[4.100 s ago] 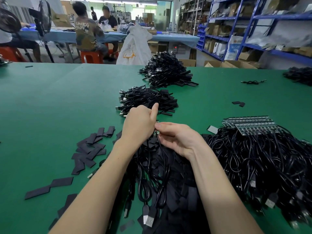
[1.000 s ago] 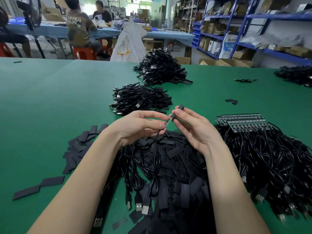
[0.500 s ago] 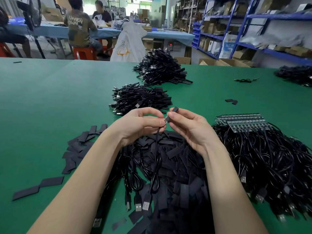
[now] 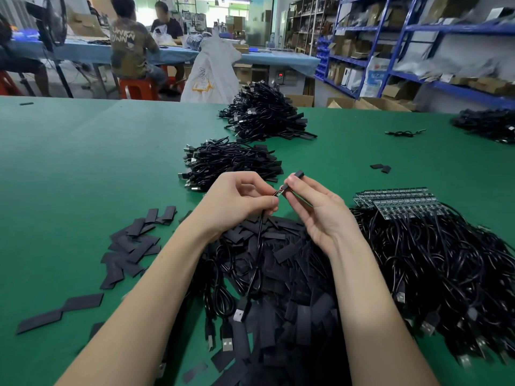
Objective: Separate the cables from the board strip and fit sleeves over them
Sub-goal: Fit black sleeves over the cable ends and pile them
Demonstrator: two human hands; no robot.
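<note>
Between my two hands, just above the heap of sleeves, the small board end of a cable sits pinched in the fingers of my left hand, thumb and forefinger curled tight on it. The cable hangs down from that grip, its plug lying low among the sleeves. My right hand holds a short black sleeve between thumb and forefinger, fingers curled round it, its near end almost touching the tip of the board; whether the sleeve has started over it I cannot tell.

Under my wrists lies the heap of flat black sleeves, spreading toward me across the green counter. More sleeves lie scattered to the left, a few joined end to end near the counter's left edge. To the right, a big tangle of black cables still hangs from the stacked board strips, which rest at the far side of that tangle.

Beyond my hands sits a smaller pile of cables, and farther back a taller pile. Two loose sleeves lie well apart on the right, with a lone cable behind them.

Past the counter, two people sit at a blue bench, a white bag stands nearby, and blue shelves hold boxes.
</note>
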